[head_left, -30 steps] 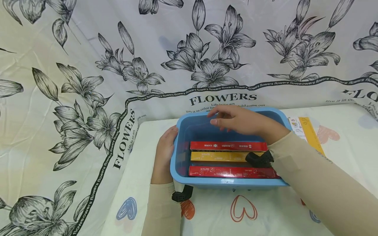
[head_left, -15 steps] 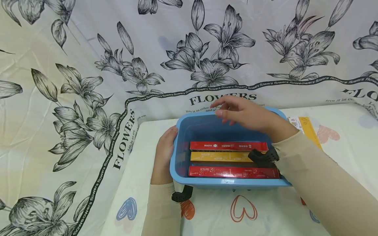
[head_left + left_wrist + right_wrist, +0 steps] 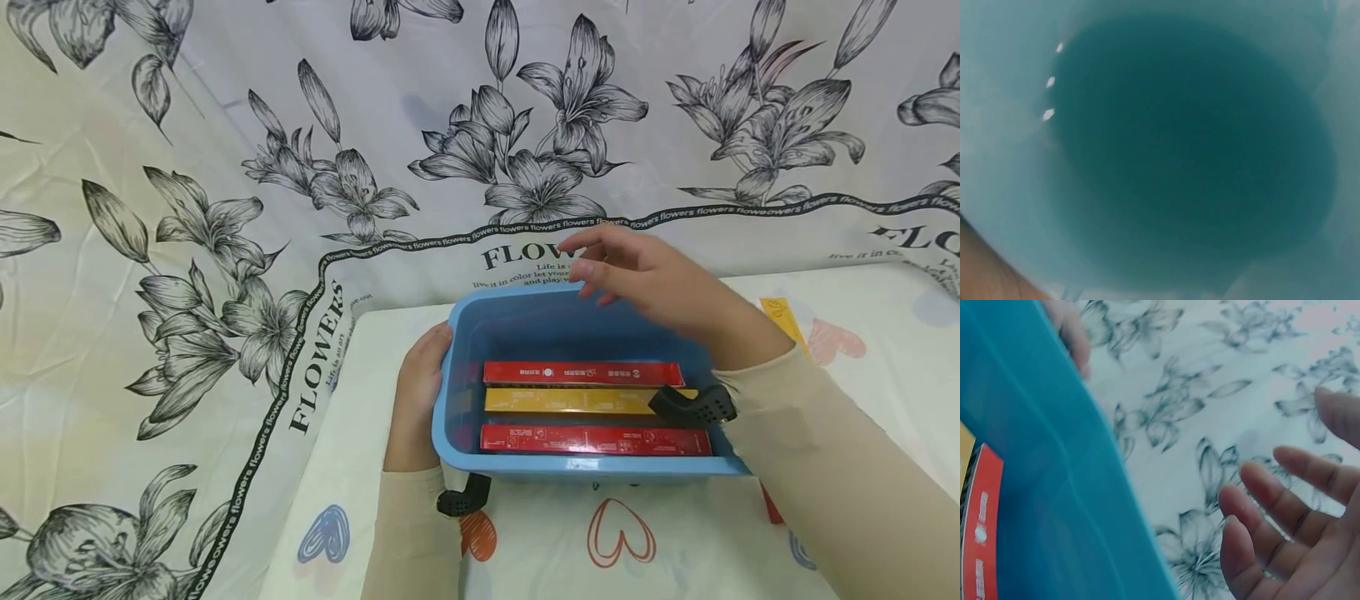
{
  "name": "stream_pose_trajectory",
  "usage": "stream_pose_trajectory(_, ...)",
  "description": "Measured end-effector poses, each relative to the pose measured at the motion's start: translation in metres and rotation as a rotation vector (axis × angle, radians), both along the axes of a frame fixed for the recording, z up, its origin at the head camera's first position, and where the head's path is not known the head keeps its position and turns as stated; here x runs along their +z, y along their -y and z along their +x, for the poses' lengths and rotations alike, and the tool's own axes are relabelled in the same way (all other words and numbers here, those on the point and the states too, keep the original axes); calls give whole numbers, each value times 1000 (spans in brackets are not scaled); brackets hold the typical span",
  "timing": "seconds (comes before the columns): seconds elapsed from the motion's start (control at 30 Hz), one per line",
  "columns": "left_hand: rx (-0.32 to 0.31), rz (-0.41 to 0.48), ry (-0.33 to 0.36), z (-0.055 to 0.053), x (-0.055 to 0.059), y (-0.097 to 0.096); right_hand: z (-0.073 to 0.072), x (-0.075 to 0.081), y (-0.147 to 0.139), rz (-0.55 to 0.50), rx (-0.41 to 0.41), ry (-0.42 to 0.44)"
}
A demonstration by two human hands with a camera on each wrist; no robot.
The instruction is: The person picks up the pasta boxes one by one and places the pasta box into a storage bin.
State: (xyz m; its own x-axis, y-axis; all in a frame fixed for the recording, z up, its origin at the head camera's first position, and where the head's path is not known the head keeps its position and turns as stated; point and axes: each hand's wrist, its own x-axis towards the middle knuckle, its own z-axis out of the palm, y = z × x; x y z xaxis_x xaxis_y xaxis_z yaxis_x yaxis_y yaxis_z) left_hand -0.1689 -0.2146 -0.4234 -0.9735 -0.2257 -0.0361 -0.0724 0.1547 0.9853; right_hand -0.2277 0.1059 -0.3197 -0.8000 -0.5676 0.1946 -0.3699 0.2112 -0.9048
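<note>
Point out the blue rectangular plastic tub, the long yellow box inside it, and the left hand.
Blue rectangular plastic tub (image 3: 585,464): head view, near rim.
Long yellow box (image 3: 570,401): head view, its upward face.
Left hand (image 3: 417,379): head view, back of hand.

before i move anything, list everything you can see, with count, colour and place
Tub: 1, blue, centre of view
Back box: 1, red, inside tub
Middle box: 1, yellow, inside tub
Front box: 1, red, inside tub
Yellow piece: 1, yellow, right of tub, partly hidden
Red piece: 1, red, lower right, partly hidden
Heart-print sheet: 1, off-white, under tub
Flower cloth: 1, white and black, behind tub
Wrist gadgets: 2, black, one at each wrist
Sleeves: 2, beige, one per arm
Left hand: 1, bare, against tub's left side
Right hand: 1, bare, raised at far rim, empty
</note>
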Motion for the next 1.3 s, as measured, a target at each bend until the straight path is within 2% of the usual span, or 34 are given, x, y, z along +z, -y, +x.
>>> stream_pose_trajectory(0.2,-3,-4,-5,0,-1,1,8,7,-6,-54,-17,-10)
stream_pose_trajectory(0.37,-10,0,-20,0,-1,1,16,13,-14,-85,-38,-67)
stream_pose_trajectory(0.5,-10,-5,-33,0,-2,0,22,16,-23,-85,-87,-99)
stream_pose_trajectory(0.7,-14,-5,-33,0,-2,1,30,17,-35,-86,-128,-101)
stream_pose_trajectory(1.03,-7,-29,-27,-1,-2,1,40,17,-51,-67,-140,-144)
stream_pose_trajectory(1.3,-7,-44,-31,-1,-3,2,47,11,-65,-49,-191,-112)
